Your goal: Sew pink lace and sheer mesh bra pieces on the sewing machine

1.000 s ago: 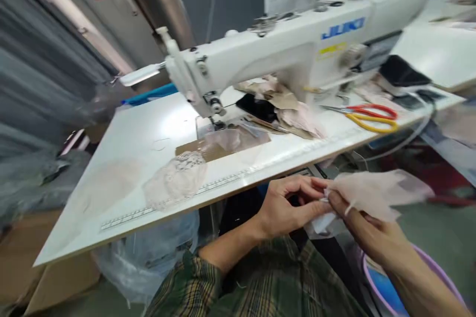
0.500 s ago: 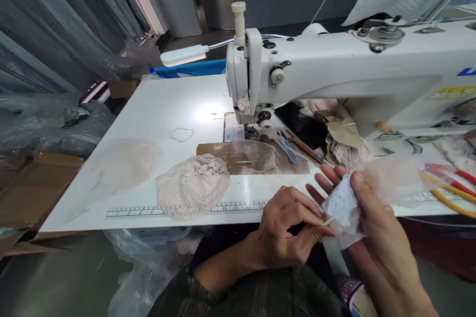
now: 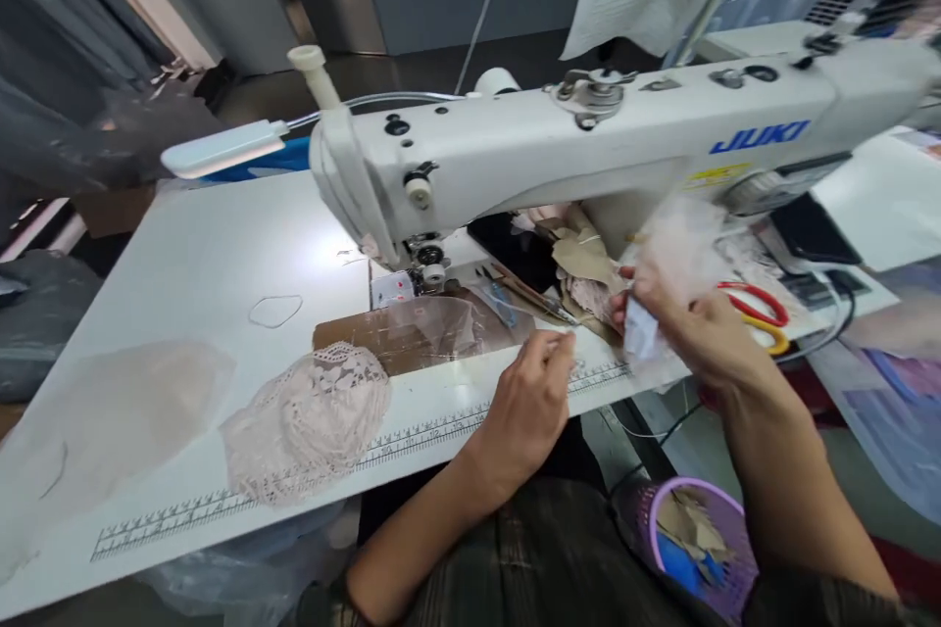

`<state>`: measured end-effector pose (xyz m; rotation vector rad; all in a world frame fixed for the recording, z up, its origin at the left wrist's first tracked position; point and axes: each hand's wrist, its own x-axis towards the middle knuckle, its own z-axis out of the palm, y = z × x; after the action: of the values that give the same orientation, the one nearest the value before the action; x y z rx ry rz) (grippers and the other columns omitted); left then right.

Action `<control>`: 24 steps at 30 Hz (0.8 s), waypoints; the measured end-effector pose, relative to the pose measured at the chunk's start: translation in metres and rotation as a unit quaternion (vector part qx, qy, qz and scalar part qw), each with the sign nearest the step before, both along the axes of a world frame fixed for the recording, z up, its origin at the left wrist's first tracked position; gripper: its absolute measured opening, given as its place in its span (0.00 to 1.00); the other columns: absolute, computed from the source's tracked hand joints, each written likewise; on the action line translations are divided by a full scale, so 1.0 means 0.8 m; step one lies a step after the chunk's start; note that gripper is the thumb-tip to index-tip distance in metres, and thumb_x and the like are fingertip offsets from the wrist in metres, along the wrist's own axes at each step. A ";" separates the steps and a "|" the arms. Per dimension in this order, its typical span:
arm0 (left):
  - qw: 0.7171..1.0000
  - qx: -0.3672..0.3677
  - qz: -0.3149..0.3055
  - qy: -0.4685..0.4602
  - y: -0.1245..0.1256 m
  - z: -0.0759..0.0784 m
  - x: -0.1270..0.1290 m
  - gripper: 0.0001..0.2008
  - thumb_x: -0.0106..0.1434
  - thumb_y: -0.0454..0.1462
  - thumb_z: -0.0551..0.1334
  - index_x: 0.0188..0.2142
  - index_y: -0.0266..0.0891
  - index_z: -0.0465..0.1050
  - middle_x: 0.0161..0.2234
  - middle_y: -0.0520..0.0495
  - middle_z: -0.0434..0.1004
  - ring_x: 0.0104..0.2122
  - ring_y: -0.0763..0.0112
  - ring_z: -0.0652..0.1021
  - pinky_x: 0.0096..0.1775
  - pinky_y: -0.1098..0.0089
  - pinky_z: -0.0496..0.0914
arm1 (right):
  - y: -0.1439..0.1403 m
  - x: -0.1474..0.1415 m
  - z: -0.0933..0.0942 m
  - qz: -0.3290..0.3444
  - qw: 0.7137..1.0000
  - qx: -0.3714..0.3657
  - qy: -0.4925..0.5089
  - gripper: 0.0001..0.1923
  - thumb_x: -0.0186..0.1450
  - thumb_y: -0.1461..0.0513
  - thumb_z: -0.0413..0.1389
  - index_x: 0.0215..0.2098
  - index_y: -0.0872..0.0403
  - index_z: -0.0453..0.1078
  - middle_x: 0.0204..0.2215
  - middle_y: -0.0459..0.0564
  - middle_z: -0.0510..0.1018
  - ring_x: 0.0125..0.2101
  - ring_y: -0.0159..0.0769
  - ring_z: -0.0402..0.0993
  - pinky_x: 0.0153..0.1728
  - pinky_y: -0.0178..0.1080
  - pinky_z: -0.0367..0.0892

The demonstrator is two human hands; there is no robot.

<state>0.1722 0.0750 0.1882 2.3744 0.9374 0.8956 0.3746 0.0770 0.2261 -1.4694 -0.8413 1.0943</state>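
Note:
My right hand (image 3: 695,328) grips a bundle of sheer pale fabric (image 3: 680,240) with a white piece (image 3: 641,328) hanging below the fingers. It is over the right part of the table, in front of the sewing machine (image 3: 515,147). My left hand (image 3: 535,387) is closed in a pinch above the printed ruler (image 3: 441,428) at the front edge. Whatever lies between its fingertips is too small to make out. Left of it, a pale pink lace piece (image 3: 313,426) rests on the white table (image 3: 221,255).
A brown taped strip (image 3: 349,338) lies before the needle, with small blue-handled snips (image 3: 504,304) on it. Red-and-yellow-handled scissors (image 3: 761,309) sit beyond my right hand. More sheer fabric (image 3: 139,402) is at left. A purple basket (image 3: 654,529) with scraps stands below.
My view has swung right. My hands have come apart: the right has carried the fabric bundle away toward the scissors, while the left has let go of the bundle and stays pinched.

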 end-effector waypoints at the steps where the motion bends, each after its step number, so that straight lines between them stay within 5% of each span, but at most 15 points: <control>1: 1.000 0.008 0.004 0.024 0.002 -0.002 0.003 0.21 0.65 0.23 0.49 0.57 0.29 0.63 0.52 0.32 0.70 0.53 0.58 0.74 0.50 0.61 0.75 | 0.000 0.005 -0.001 0.014 1.000 -0.007 -0.023 0.22 0.54 0.47 0.66 0.36 0.55 0.75 0.28 0.50 0.80 0.25 0.37 0.75 0.23 0.36 0.72; 4: 0.999 0.027 0.015 0.040 0.006 -0.004 0.006 0.26 0.64 0.22 0.47 0.61 0.29 0.57 0.60 0.28 0.61 0.60 0.55 0.68 0.55 0.58 0.72 | 0.003 0.016 -0.003 0.014 0.993 0.013 -0.119 0.20 0.54 0.49 0.67 0.37 0.54 0.74 0.33 0.52 0.81 0.32 0.41 0.77 0.28 0.39 0.74; 8: 0.999 0.028 0.022 -0.001 0.009 0.002 0.015 0.20 0.68 0.28 0.52 0.59 0.33 0.61 0.54 0.32 0.68 0.56 0.56 0.72 0.55 0.57 0.73 | 0.004 0.026 -0.005 0.032 0.985 0.044 -0.162 0.21 0.57 0.50 0.65 0.44 0.52 0.71 0.41 0.51 0.80 0.43 0.44 0.76 0.40 0.43 0.74; 15: 0.999 -0.014 -0.013 -0.042 0.002 0.019 0.073 0.31 0.67 0.37 0.58 0.66 0.34 0.49 0.57 0.31 0.64 0.58 0.55 0.70 0.53 0.58 0.74 | -0.015 0.054 0.005 0.012 0.993 0.035 -0.113 0.25 0.54 0.47 0.65 0.42 0.54 0.70 0.34 0.51 0.79 0.35 0.44 0.76 0.32 0.42 0.74; 21: 0.996 0.086 0.015 0.015 -0.001 0.028 0.099 0.34 0.65 0.38 0.61 0.66 0.31 0.49 0.61 0.28 0.59 0.62 0.51 0.64 0.58 0.52 0.68 | -0.024 0.104 -0.012 -0.054 0.931 0.015 -0.362 0.48 0.47 0.44 0.69 0.59 0.55 0.63 0.51 0.61 0.73 0.47 0.54 0.73 0.48 0.56 0.70; 24: 0.992 0.116 0.008 0.059 -0.005 0.025 0.103 0.30 0.65 0.37 0.61 0.63 0.31 0.55 0.60 0.29 0.62 0.60 0.49 0.66 0.58 0.51 0.67 | -0.029 0.119 -0.022 -0.059 0.933 0.022 -0.354 0.45 0.54 0.43 0.64 0.62 0.55 0.61 0.55 0.63 0.70 0.50 0.52 0.71 0.48 0.54 0.71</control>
<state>0.2544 0.0714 0.2079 2.6446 0.9429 0.9233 0.4696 0.0539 0.2084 -1.8776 -1.2358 0.4304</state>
